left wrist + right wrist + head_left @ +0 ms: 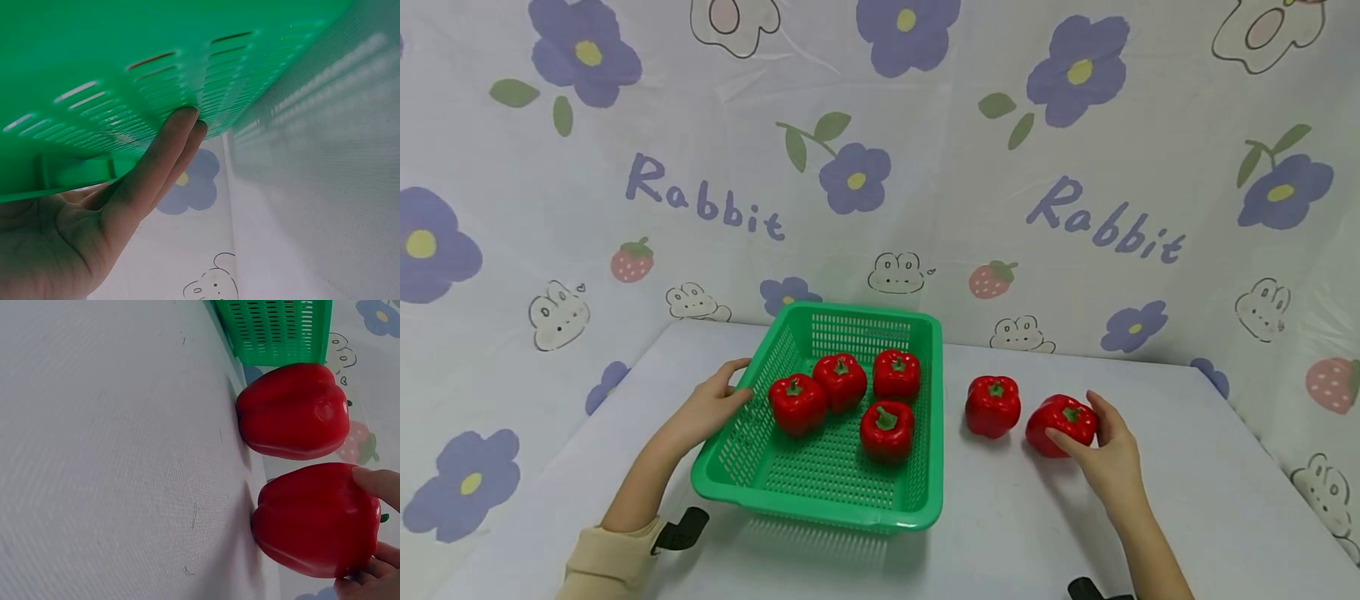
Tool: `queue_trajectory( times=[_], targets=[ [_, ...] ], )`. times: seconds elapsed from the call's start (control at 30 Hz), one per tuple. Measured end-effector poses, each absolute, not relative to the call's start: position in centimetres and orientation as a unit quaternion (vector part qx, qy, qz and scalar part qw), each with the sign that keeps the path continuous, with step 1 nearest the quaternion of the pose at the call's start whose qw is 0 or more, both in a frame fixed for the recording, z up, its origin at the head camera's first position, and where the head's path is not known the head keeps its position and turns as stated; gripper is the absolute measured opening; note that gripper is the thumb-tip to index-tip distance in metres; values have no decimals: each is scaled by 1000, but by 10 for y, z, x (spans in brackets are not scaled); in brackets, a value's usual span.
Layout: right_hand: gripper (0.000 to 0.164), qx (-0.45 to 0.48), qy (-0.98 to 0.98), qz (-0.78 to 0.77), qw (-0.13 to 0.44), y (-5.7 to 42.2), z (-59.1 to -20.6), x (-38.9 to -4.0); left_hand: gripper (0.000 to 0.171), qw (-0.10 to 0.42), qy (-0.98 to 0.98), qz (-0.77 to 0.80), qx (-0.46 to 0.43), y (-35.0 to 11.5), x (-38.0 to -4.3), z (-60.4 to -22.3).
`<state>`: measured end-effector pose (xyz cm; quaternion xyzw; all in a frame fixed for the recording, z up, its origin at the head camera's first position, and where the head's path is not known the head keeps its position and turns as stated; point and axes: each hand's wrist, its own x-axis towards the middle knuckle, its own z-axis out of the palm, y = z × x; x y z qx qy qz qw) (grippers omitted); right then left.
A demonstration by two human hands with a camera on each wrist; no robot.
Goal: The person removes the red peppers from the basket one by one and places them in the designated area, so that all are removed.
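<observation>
On the left, my left hand (709, 407) holds the side rim of a green plastic basket (820, 497). In the left wrist view, fingers (164, 153) lie against the slotted outer wall. Several red bell peppers, one of them a front right pepper (887, 435), sit inside the basket. To the right, my right hand (1108, 450) grips a red bell pepper (1060, 423) between thumb and fingers. This pepper (315, 519) is tilted, its stem toward the palm. Another red bell pepper (992, 407) stands upright between the basket and the held one.
Everything stands on a white-covered table (1000, 533). Behind it and at the sides hangs a white curtain (925, 167) printed with flowers, rabbits and strawberries. Black wrist mounts (683, 528) show near both forearms.
</observation>
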<state>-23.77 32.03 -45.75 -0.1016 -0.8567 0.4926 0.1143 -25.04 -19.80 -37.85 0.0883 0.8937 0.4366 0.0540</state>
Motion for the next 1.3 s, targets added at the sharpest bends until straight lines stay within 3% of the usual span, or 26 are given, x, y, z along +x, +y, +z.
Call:
queue_trajectory(
  times=[0.4, 1.3],
  targets=[
    [88, -104, -848, 509, 100, 294, -422, -221, 61, 55, 894, 436, 90, -198, -251, -379],
    [88, -91, -857, 499, 90, 296, -424, -222, 60, 54, 895, 434, 86, -199, -253, -381]
  ],
)
